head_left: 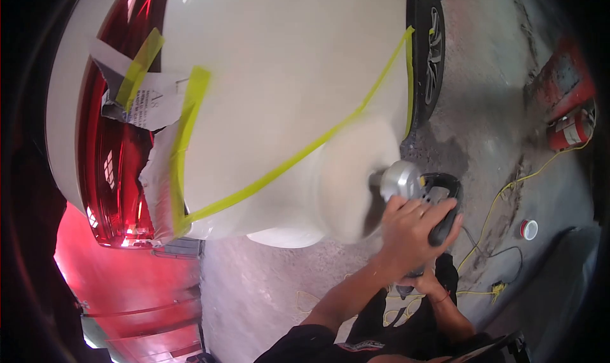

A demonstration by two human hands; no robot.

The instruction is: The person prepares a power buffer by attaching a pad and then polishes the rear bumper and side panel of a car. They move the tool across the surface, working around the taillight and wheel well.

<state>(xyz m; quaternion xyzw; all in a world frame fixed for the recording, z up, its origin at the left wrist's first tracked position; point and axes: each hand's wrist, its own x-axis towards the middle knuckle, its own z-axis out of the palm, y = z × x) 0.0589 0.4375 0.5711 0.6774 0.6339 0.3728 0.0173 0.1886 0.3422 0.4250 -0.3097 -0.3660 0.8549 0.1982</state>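
Observation:
A polisher (401, 180) with a silver head and black handle presses its large, pale round pad (352, 185) against the white car's panel (286, 90). The pad's edges are blurred. My left hand (416, 226) is closed around the polisher's front, by the silver head and the black loop handle (452, 188). Lower down, my right hand (427, 282) wraps the tool's rear body, partly hidden behind the left hand and forearm. Yellow-green masking tape (279, 169) runs slantwise across the panel, above and left of the pad.
Torn paper (162, 99) is taped over part of the red tail light (117, 179). The car's wheel (432, 58) stands at upper right. A yellow cord (486, 226) crosses the floor near a white-and-red round container (528, 229). A fire extinguisher (569, 132) is at far right.

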